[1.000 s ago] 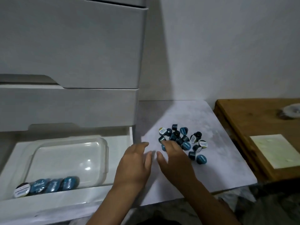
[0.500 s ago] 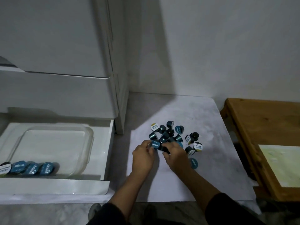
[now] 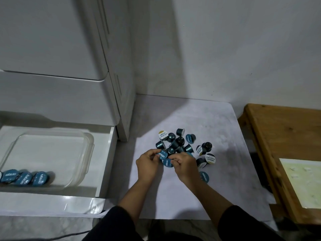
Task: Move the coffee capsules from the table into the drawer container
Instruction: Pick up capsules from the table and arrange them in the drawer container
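The coffee capsules lie heaped on the white desk, axes pointing every way. Since half a second ago, both hands have each lifted a blue-lidded capsule. The left hand pinches one capsule, lid facing up; the right hand pinches another. Three capsules stand on edge in the clear container inside the open drawer.
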Action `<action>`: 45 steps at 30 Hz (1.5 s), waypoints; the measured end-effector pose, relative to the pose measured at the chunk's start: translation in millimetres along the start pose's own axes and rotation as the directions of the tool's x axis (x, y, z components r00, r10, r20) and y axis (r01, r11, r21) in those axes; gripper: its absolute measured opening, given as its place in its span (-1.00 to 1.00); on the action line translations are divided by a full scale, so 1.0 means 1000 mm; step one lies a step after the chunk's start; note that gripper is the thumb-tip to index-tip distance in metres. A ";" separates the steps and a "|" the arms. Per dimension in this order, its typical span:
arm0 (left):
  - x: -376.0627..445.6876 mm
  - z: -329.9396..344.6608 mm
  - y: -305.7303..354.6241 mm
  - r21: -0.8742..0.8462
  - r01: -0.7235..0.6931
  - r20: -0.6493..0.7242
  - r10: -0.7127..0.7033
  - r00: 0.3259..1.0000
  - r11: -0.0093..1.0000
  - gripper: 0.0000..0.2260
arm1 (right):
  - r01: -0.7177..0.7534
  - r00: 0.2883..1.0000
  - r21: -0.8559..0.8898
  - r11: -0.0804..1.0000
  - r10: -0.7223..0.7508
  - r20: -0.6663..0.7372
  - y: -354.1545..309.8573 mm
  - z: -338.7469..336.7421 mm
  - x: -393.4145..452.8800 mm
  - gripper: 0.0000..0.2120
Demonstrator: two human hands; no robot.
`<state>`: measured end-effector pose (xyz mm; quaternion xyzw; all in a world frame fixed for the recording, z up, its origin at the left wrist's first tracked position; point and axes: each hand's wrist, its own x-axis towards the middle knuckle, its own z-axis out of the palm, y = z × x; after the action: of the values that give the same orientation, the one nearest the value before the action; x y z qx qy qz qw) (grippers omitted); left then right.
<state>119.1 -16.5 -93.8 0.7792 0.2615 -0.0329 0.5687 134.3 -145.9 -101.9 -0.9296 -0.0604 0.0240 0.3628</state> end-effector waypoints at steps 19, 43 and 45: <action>-0.030 -0.098 0.089 -0.199 -0.303 0.010 0.311 0.950 0.932 -0.71 | -0.081 0.992 0.636 0.767 0.002 0.124 -0.112 -0.114 0.006 -0.82; 0.089 -0.350 -0.014 0.434 -0.482 0.667 0.088 0.740 0.761 -0.83 | 0.150 0.728 0.005 0.989 -0.114 0.676 -0.283 0.110 0.043 -0.86; 0.093 -0.349 -0.021 0.427 -0.522 0.713 0.080 0.697 0.739 -0.81 | 0.127 0.728 -0.027 0.992 -0.074 0.682 -0.282 0.120 0.042 -0.86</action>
<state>104.1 337.5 -22.6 0.8880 -0.1180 -0.2838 0.3419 138.7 145.6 0.7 -0.8644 -0.2396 0.3399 0.2827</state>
